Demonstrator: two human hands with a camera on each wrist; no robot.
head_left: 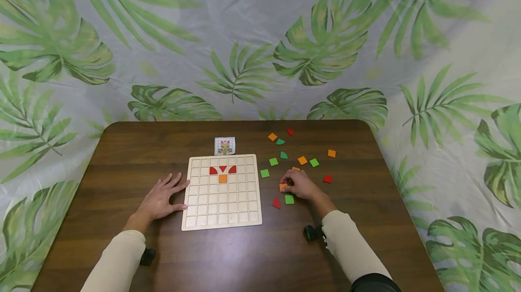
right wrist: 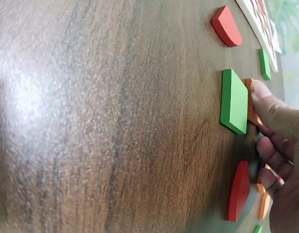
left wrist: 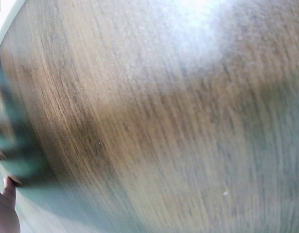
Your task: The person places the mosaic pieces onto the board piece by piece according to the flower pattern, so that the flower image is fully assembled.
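Note:
A pale wooden grid board point(head_left: 202, 209) lies on the table. Set in its upper cells are a red triangle point(head_left: 222, 168), red rounded pieces point(head_left: 232, 170) on both sides of it, and an orange square point(head_left: 222, 178) below. My left hand point(head_left: 162, 198) is spread on the tabletop, fingertips right at the board's left edge. To the right of the board, my right hand point(head_left: 300, 185) pinches an orange square tile point(right wrist: 252, 99) between thumb and fingers. A green square point(right wrist: 234, 102) and a red rounded piece point(right wrist: 227, 26) lie near that hand.
Several green, orange and red tiles point(head_left: 302, 160) are scattered over the table's right half. Behind the board lies a small printed pattern card point(head_left: 225, 146). A leaf-print cloth point(head_left: 244, 25) hangs beyond the dark wooden table point(head_left: 134, 156).

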